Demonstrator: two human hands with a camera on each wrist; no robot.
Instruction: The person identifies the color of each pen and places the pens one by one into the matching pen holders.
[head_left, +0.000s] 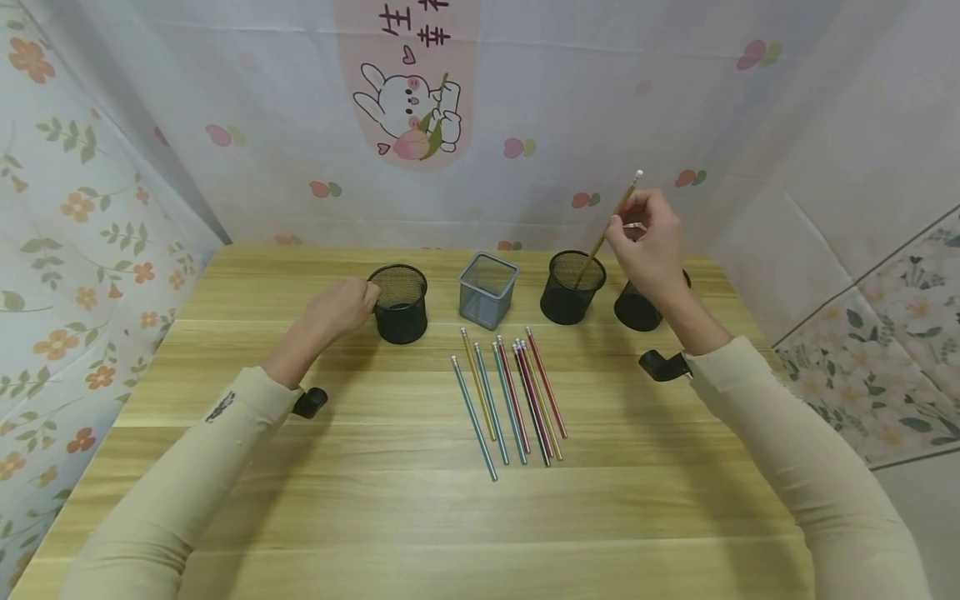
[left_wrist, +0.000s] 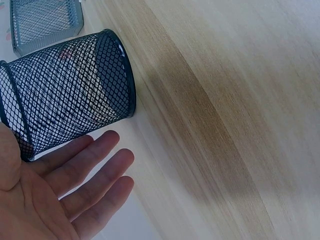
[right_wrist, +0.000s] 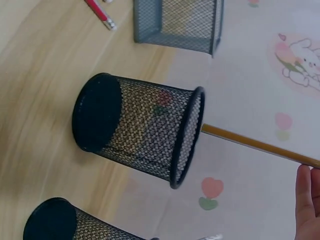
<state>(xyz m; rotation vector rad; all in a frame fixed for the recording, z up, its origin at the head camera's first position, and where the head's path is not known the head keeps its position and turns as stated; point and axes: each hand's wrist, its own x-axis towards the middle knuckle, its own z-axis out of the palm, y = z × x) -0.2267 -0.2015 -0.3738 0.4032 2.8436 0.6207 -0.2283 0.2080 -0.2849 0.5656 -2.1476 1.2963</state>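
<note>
My right hand (head_left: 651,237) pinches a yellow pencil (head_left: 618,202) near its white-eraser end. The pencil slants down, its lower end at the mouth of a round black mesh pen holder (head_left: 572,289). Over at the left, my left hand (head_left: 339,307) grips the rim of another round black mesh pen holder (left_wrist: 70,92), thumb at the rim and the other fingers spread along its outside. Several blue, yellow, red and dark pencils (head_left: 512,400) lie on the table between my hands.
A square grey mesh holder (head_left: 487,292) stands between the two round ones. Another black round holder (head_left: 636,308) is partly hidden behind my right wrist. Behind the wooden table (head_left: 420,533) hangs a printed curtain (head_left: 285,100).
</note>
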